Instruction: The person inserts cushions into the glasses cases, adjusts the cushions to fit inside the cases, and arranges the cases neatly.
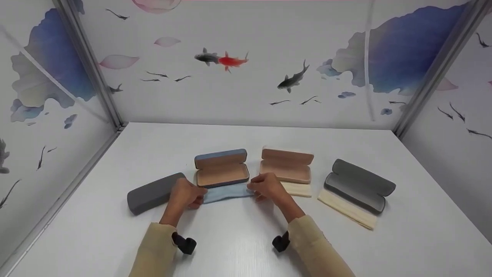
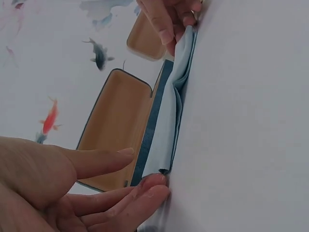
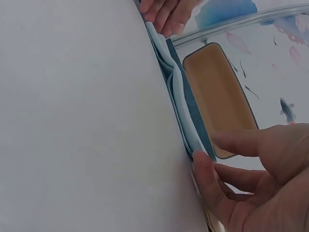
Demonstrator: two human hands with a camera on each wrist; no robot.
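Note:
A folded light-blue cloth lies flat on the table, in front of an open blue eyeglass case with a tan lining. At the cloth's left end, my left hand touches the edge with its fingertips, the thumb held apart in the left wrist view. My right hand has its fingertips at the right end, its thumb likewise spread from the fingers in the right wrist view. Loose layered folds of the cloth show along its near side. A closed grey eyeglass case sits beside the left hand, partly hidden by it.
Behind my right hand stands an open eyeglass case with a pinkish lining, a cream cloth before it. Farther right are an open grey case and another cream cloth. Printed panels wall the white table.

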